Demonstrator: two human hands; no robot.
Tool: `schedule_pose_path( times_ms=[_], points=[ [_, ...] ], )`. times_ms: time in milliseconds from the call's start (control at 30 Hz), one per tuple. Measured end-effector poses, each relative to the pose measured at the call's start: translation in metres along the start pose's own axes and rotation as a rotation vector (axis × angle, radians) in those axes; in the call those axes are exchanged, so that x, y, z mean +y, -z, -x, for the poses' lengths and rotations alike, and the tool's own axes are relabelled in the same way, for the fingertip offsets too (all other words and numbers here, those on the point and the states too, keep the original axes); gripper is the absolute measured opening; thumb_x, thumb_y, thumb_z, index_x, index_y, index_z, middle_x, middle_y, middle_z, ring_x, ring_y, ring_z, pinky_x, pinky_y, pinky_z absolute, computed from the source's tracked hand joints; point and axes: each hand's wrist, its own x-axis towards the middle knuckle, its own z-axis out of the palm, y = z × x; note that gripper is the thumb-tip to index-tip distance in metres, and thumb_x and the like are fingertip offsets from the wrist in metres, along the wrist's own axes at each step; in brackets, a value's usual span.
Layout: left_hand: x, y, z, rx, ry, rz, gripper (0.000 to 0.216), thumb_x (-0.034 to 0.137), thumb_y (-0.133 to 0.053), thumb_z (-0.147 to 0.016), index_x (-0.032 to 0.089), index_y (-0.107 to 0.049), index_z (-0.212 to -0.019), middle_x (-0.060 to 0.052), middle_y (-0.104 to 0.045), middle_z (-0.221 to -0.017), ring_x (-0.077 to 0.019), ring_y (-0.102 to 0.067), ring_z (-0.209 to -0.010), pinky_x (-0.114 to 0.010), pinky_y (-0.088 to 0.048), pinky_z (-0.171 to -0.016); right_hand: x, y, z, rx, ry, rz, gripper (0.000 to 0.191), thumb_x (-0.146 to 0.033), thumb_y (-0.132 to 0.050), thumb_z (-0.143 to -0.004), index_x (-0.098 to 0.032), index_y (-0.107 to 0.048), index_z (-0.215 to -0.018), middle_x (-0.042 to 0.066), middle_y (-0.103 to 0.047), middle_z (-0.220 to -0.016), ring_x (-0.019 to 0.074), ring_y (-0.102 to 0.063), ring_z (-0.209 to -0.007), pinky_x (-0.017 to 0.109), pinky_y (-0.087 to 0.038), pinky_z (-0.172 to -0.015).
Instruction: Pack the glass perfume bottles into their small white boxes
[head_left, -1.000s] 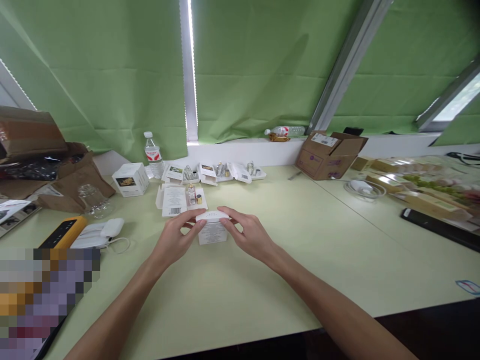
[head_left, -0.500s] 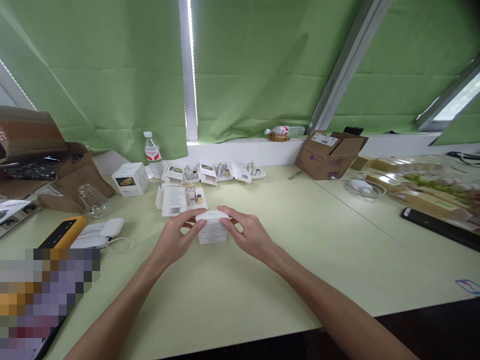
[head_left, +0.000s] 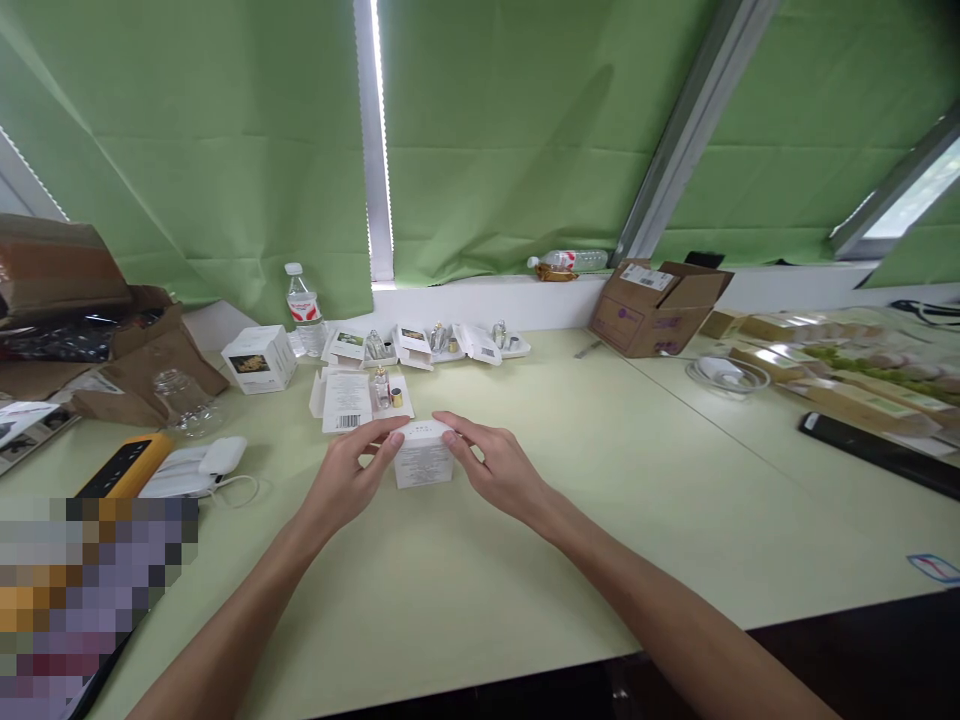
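A small white cardboard box [head_left: 424, 462] is standing upright on the pale green table [head_left: 540, 570], just in front of the opened white barcode-labelled carton [head_left: 346, 400]. The left hand [head_left: 346, 478] and right hand [head_left: 495, 465] are pinching its top edges from either side, fingers half curled. Its lid is seemingly sitting shut, not yet opened. Its printed face is pointing toward the person, lid upward. Being nearly cubic, it is showing no clear long axis.
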Motion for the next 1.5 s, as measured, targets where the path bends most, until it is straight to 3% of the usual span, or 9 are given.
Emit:
schedule_pose_path(
  times_ms=[200,500,1500],
  points=[
    [0.0000,-0.0005,0.0005,-0.001,0.001,-0.005,0.031,0.040,-0.048,-0.093,0.026,-0.064,-0.116,0.000,-0.066,-0.119,-0.0169,-0.061,-0.103,-0.026,-0.051,-0.084,0.0013,-0.0006,0.0004,0.006,0.006,-0.016,0.040,-0.042,-0.030,-0.100,-0.029,-0.053,-0.130,0.001,-0.069,-0.112,0.0172,-0.066,-0.088,0.028,-0.050,-0.076],
    [-0.0002,-0.0006,0.0001,0.001,0.002,-0.005,0.032,0.041,-0.049,-0.093,0.026,-0.064,-0.116,-0.001,-0.066,-0.119,-0.0176,-0.061,-0.103,-0.027,-0.052,-0.085,0.0031,-0.0019,-0.0004,0.006,0.002,-0.011,0.041,-0.042,-0.032,-0.100,-0.028,-0.053,-0.132,0.002,-0.070,-0.112,0.0182,-0.066,-0.090,0.030,-0.050,-0.079],
    [0.0024,-0.0002,0.0003,-0.003,-0.012,-0.016,0.035,0.044,-0.047,-0.093,0.025,-0.064,-0.117,-0.002,-0.066,-0.120,-0.0188,-0.063,-0.103,-0.030,-0.054,-0.086,0.0010,-0.0009,0.0000,0.000,-0.003,0.016,0.042,-0.042,-0.031,-0.100,-0.027,-0.052,-0.132,0.003,-0.071,-0.105,0.0170,-0.066,-0.079,0.028,-0.050,-0.070]
  ],
)
